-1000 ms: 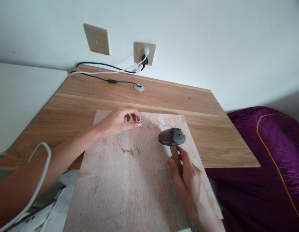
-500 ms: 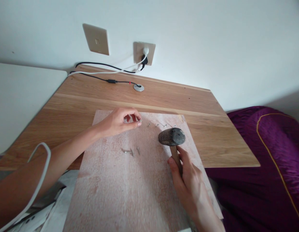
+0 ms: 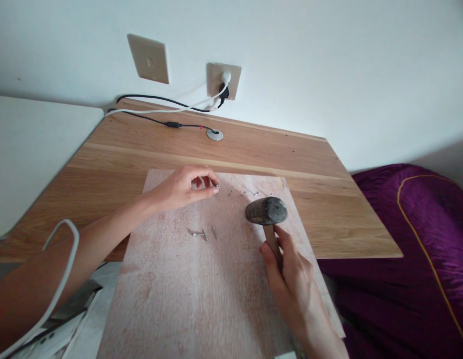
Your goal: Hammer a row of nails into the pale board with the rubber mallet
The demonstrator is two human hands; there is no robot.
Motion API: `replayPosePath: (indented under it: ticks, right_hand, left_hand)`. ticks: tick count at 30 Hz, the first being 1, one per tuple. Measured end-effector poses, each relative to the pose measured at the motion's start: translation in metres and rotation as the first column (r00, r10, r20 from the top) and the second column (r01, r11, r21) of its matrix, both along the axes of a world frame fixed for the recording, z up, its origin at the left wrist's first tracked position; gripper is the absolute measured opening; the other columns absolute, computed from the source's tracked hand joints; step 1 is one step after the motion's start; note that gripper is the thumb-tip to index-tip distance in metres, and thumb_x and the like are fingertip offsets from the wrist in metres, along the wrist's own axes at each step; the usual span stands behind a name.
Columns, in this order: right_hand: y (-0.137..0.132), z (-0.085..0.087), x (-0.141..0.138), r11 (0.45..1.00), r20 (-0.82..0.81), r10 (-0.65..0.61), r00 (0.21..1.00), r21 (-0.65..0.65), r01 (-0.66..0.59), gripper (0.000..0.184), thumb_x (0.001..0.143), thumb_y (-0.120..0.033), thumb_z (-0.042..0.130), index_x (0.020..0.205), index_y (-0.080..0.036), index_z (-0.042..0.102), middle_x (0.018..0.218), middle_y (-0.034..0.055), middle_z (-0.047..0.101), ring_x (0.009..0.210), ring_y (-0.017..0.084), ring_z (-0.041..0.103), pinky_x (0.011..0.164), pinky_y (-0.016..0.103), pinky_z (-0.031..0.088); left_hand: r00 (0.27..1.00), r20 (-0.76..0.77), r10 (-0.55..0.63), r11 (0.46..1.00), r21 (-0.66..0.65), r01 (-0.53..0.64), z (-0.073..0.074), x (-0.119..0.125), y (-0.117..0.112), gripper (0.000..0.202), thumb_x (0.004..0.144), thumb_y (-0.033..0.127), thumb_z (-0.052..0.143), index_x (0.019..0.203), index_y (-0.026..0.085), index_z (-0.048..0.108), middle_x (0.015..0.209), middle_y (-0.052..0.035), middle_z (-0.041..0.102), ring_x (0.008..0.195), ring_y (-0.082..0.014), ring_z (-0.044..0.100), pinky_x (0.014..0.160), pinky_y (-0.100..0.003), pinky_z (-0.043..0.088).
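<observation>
My left hand point(image 3: 192, 187) pinches a small metal nail point(image 3: 218, 186) between thumb and fingertips at the far part of a pale, worn wooden board point(image 3: 179, 289). Only the nail's head shows clearly. To its right, several nails point(image 3: 256, 194) stand in a row in the board, some leaning. My right hand point(image 3: 291, 279) is wrapped round the wooden handle of a hammer point(image 3: 266, 211). Its dark, blocky head is raised above the board, just on the near side of the row. Loose nails point(image 3: 199, 234) lie on the board between my hands.
The board rests on a wooden desk point(image 3: 351, 219). Black and white cables run along the desk's back to a wall socket point(image 3: 233, 82). A white cable point(image 3: 69, 249) loops in front of my left forearm. Purple fabric point(image 3: 384, 299) is at the right, a white panel point(image 3: 40, 154) at the left.
Both hands, the nail and the hammer keep almost the same places. The whole view has shifted very slightly.
</observation>
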State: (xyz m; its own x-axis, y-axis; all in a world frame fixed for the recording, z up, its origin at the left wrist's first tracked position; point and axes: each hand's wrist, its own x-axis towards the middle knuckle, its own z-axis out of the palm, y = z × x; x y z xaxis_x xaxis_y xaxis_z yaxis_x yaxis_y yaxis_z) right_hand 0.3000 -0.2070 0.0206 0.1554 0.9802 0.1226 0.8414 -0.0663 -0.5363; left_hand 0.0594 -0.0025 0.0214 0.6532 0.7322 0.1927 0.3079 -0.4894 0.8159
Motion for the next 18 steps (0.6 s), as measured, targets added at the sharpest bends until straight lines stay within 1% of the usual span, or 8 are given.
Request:
replayPosePath:
  ticks: [3, 7, 14, 18]
  right_hand:
    - [0.0000, -0.0003, 0.0007, 1.000, -0.002, -0.006, 1.000, 0.008, 0.006, 0.039, 0.107, -0.038, 0.044, 0.136, -0.014, 0.056, 0.094, 0.0120, 0.078, 0.076, 0.023, 0.076, 0.065, 0.032, 0.060]
    - [0.0001, 0.0015, -0.0007, 1.000, 0.004, -0.013, 1.000, 0.004, 0.013, 0.039, 0.107, -0.037, 0.044, 0.136, -0.014, 0.057, 0.096, 0.0128, 0.079, 0.078, 0.024, 0.077, 0.066, 0.033, 0.060]
    - [0.0005, 0.0036, -0.0022, 1.000, -0.026, -0.011, 1.000, 0.004, 0.011, 0.038, 0.106, -0.037, 0.045, 0.134, -0.015, 0.059, 0.094, 0.0112, 0.079, 0.075, 0.022, 0.076, 0.065, 0.032, 0.060]
    - [0.0001, 0.0030, -0.0019, 1.000, -0.020, -0.021, 1.000, -0.008, 0.020, 0.039, 0.106, -0.036, 0.044, 0.135, -0.014, 0.058, 0.096, 0.0126, 0.079, 0.077, 0.022, 0.077, 0.066, 0.032, 0.060]
  left_hand:
    - [1.000, 0.005, 0.004, 1.000, 0.006, -0.004, -0.0003, -0.0002, 0.0005, 0.022, 0.093, 0.041, 0.066, 0.096, 0.020, 0.073, 0.091, -0.0019, 0.075, 0.075, -0.0143, 0.061, 0.073, -0.029, 0.050]
    - [1.000, 0.010, -0.003, 1.000, 0.004, 0.003, -0.0017, -0.0005, 0.0014, 0.021, 0.093, 0.040, 0.066, 0.097, 0.021, 0.074, 0.092, -0.0015, 0.075, 0.076, -0.0139, 0.062, 0.073, -0.028, 0.050]
    - [0.999, 0.034, 0.009, 0.999, -0.031, -0.008, -0.0009, 0.0012, 0.0001, 0.019, 0.092, 0.037, 0.067, 0.096, 0.020, 0.074, 0.088, -0.0010, 0.075, 0.075, -0.0137, 0.062, 0.072, -0.026, 0.050]
    - [0.999, 0.023, 0.026, 1.000, -0.011, -0.026, -0.0012, 0.0013, -0.0005, 0.019, 0.092, 0.037, 0.068, 0.096, 0.019, 0.074, 0.087, -0.0012, 0.075, 0.075, -0.0140, 0.062, 0.070, -0.026, 0.050]
